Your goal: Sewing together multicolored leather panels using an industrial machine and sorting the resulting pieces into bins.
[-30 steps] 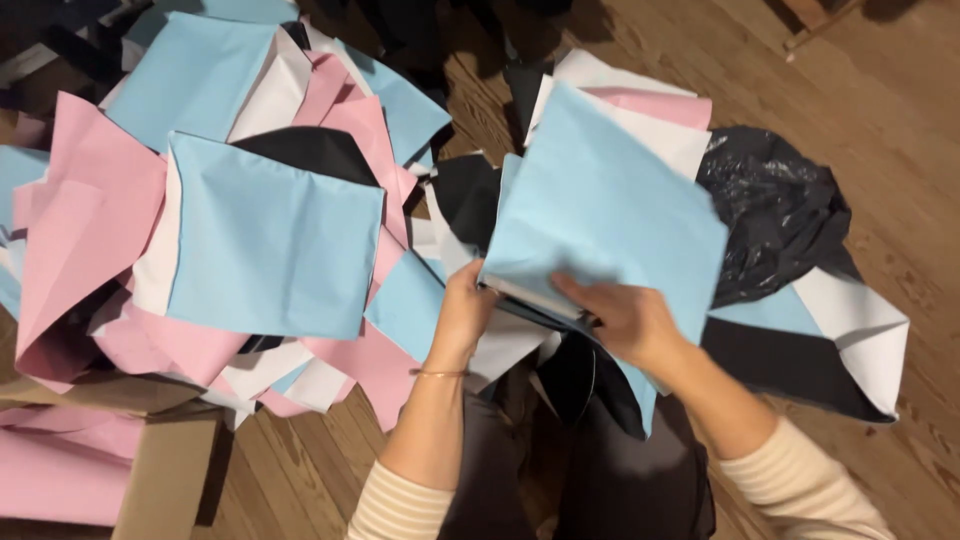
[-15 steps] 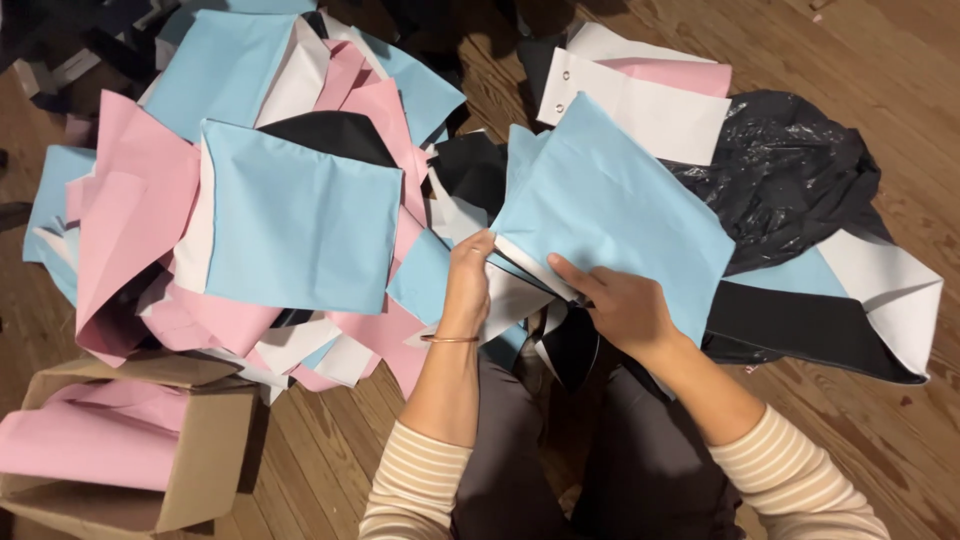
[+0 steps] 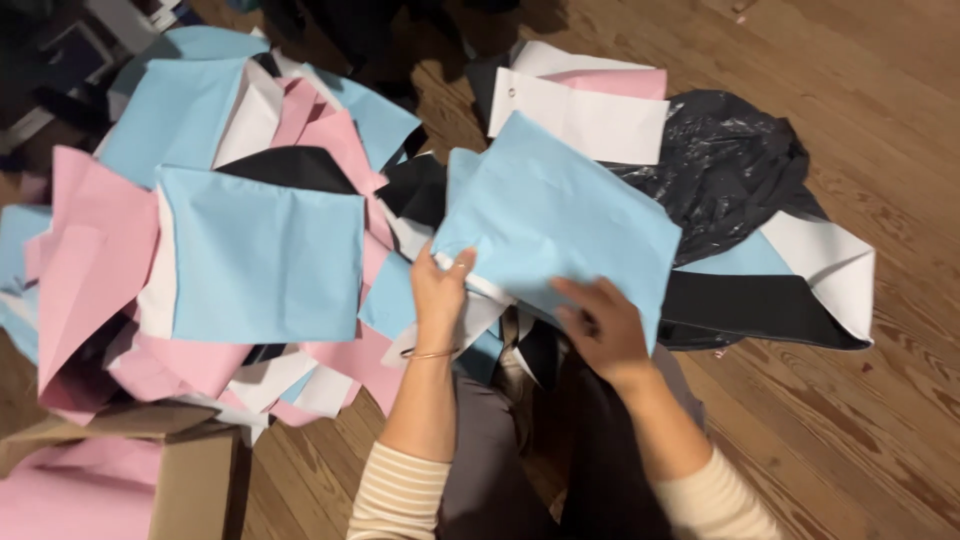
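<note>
both hands are gripping one light blue mailer bag [image 3: 560,215], which is being held above the lap and the wooden floor [image 3: 880,400]. the bag is lying up and away from the fingers, its long axis running from lower left to upper right, tilted. the left hand [image 3: 438,290] is pinching the bag's near left corner, thumb on top and fingers curled beneath. the right hand [image 3: 600,325] is clasping the near lower edge, fingers folded over it and narrow; it is sitting nearer the bag's middle. a thin bracelet [image 3: 430,353] is circling the left wrist.

to the left, a heap of blue, pink and white bags [image 3: 250,250] is spreading across the floor, just beside the held bag. a crumpled black plastic bag [image 3: 730,170] is lying behind it, partly under a white bag [image 3: 575,125]. an open cardboard box [image 3: 195,480] holding pink bags is standing at lower left. the room is dim, with warm brown floorboards.
</note>
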